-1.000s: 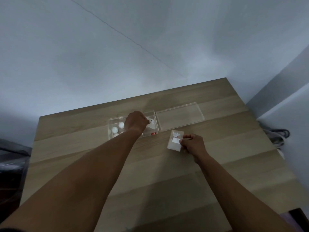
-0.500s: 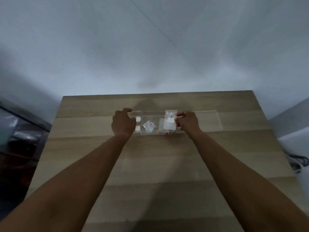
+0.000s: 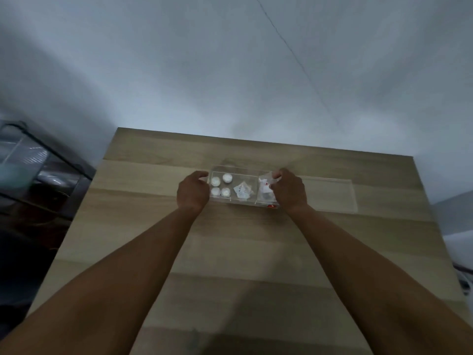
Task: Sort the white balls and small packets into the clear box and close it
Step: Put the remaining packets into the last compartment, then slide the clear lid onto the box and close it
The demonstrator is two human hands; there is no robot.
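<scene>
The clear box (image 3: 244, 201) stands at the far middle of the wooden table, divided into compartments. Several white balls (image 3: 220, 185) lie in its left compartment. A small packet (image 3: 243, 191) lies in the middle one. My right hand (image 3: 289, 191) is at the box's right end, fingers pinched on a white packet with red print (image 3: 265, 187) that sits in the right compartment. My left hand (image 3: 193, 192) is against the box's left end, fingers curled round its wall. The clear lid (image 3: 330, 194) lies flat to the right of the box.
The wooden table (image 3: 245, 252) stands against a pale wall. A black-framed rack with a plastic cover (image 3: 28, 170) is off the table's left side. Grey cables (image 3: 464, 283) lie on the floor at the right.
My right hand carried the packet from the table in front of the box up into its right compartment. My left hand left the inside of the box and settled on its left end. The view swung.
</scene>
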